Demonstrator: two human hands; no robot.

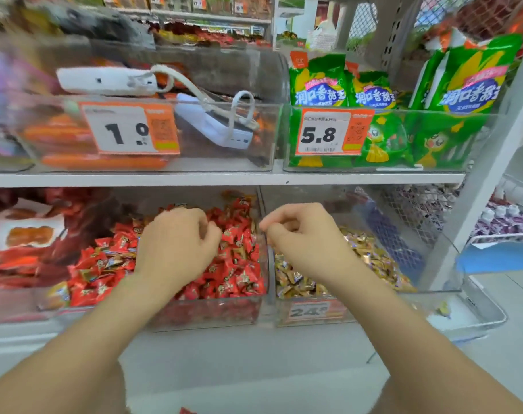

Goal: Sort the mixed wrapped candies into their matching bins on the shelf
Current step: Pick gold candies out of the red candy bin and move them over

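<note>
Left hand over red bin, fingers curled down among red candies; grasp hidden, cannot tell. Right hand above gold bin, fingers pinched together, nothing visible between. Advice: pick gold strays singly, release low over gold candies.

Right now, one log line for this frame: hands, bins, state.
left hand: curled over red candy bin | right hand: curled over gold candy bin | contents of either hand: cannot tell
</note>
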